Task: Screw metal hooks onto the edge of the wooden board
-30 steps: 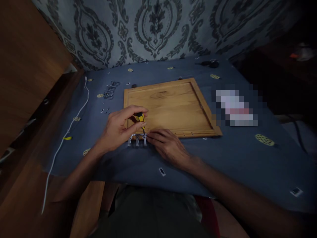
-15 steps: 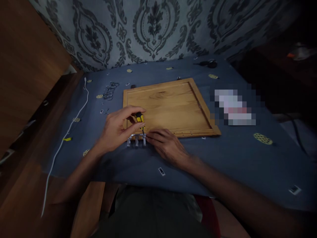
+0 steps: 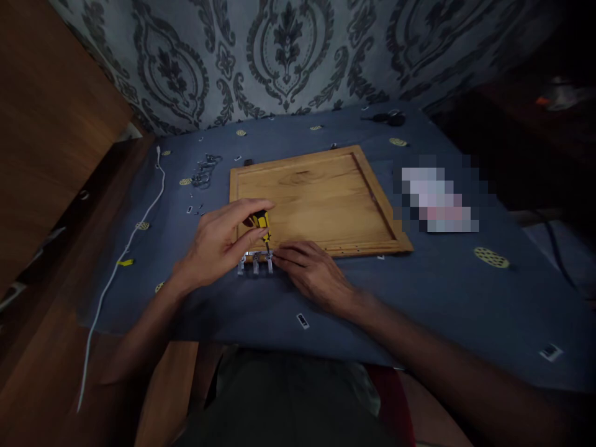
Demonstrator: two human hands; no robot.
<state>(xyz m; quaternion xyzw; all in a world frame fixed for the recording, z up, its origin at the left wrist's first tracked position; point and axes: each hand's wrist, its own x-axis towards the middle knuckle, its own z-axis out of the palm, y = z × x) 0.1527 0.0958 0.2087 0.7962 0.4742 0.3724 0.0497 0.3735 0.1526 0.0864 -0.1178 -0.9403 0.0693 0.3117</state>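
My left hand (image 3: 216, 242) is closed around the handle of a yellow and black screwdriver (image 3: 263, 225), held nearly upright. The blade points down at the right end of a shiny metal hook rail (image 3: 255, 259). Several hooks stick out of the rail towards me. It sits along the near edge of a framed wooden board (image 3: 307, 198), which lies flat. My right hand (image 3: 314, 273) rests at the same edge, its fingers together and the fingertips at the rail's right end. The exact spot under the blade and the right thumb are hidden.
Several metal hooks (image 3: 205, 171) and small screws (image 3: 199, 210) lie left of the board on the blue patterned cloth (image 3: 344, 335). A white cable (image 3: 126, 248) runs down the left side. At the back right is a dark tool (image 3: 388, 118); a blurred-out packet (image 3: 437, 202) lies right of the board.
The view has shifted slightly. Both hands stay in place, with the screwdriver still at the rail; its handle looks slightly turned.
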